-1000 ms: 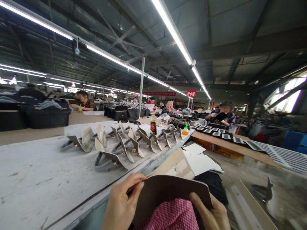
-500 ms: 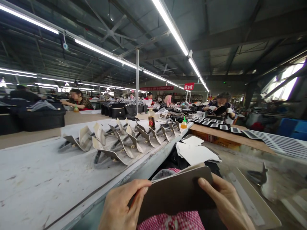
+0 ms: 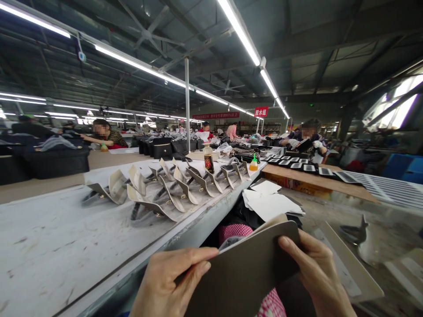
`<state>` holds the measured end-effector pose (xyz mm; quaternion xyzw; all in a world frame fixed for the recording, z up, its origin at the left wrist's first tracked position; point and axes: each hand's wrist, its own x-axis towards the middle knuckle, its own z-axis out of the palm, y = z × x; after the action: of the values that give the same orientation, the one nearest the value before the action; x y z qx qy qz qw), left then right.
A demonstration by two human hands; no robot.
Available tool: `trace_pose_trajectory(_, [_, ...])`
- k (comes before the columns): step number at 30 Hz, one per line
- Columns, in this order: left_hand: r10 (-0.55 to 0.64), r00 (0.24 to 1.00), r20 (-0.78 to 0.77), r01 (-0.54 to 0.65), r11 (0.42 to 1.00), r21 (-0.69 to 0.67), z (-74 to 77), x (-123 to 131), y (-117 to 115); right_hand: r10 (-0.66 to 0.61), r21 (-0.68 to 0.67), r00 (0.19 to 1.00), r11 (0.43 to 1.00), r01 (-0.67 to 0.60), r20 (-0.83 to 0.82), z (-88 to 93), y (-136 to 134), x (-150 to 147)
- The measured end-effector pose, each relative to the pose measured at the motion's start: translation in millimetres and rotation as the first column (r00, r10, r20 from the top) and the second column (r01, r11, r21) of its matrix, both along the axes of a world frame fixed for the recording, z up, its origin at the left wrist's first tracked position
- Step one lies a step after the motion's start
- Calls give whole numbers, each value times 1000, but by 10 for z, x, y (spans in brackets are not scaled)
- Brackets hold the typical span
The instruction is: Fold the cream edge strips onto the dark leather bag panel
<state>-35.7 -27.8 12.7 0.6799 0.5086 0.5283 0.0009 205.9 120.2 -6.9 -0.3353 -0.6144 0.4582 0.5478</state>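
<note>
A dark grey-brown panel (image 3: 243, 270) with rounded corners is held between my two hands above my lap. My left hand (image 3: 172, 279) pinches its upper left edge between thumb and fingers. On the right edge, my right hand (image 3: 313, 268) grips with the thumb on the near face and the fingers behind. A paler layer and some clear plastic wrap (image 3: 229, 242) show behind the panel's upper edge. Several curved beige flap pieces (image 3: 185, 189) with metal clasps and plastic-wrapped straps stand in rows on the white-covered table (image 3: 66, 246) to the left.
White sheets (image 3: 272, 204) lie stacked beyond my hands. A dark-labelled bottle (image 3: 208, 159) and a small orange glue bottle (image 3: 253, 165) stand on the table. More beige pieces (image 3: 353, 264) lie at right. Co-workers (image 3: 307, 141) sit farther off; black bags (image 3: 56, 158) stand at left.
The panel has tilted, its right end higher, and more of its lower face shows. Both hands keep their hold and have shifted slightly right in view.
</note>
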Motion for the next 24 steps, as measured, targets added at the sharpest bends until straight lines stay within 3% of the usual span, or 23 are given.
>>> trace_pose_trajectory(4, [-109,993,41,108,994,15,-7,-5,3,49,-88,997,995,-53,-54,35,-25,-17])
trace_pose_trajectory(9, [-150,985,82,147,988,50,-34,-15,65,51,-103,995,993,-59,-81,51,-36,-6])
trace_pose_trajectory(16, [-163,976,142,157,986,54,-86,-88,159,1,40,1000,999,-1,5,85,-110,41])
trace_pose_trajectory(19, [-104,990,92,99,994,55,-110,-91,173,21,55,1000,998,-22,18,67,-127,41])
trace_pose_trajectory(24, [96,995,41,-100,988,117,-209,15,256,33,30,999,999,-33,6,53,-215,9])
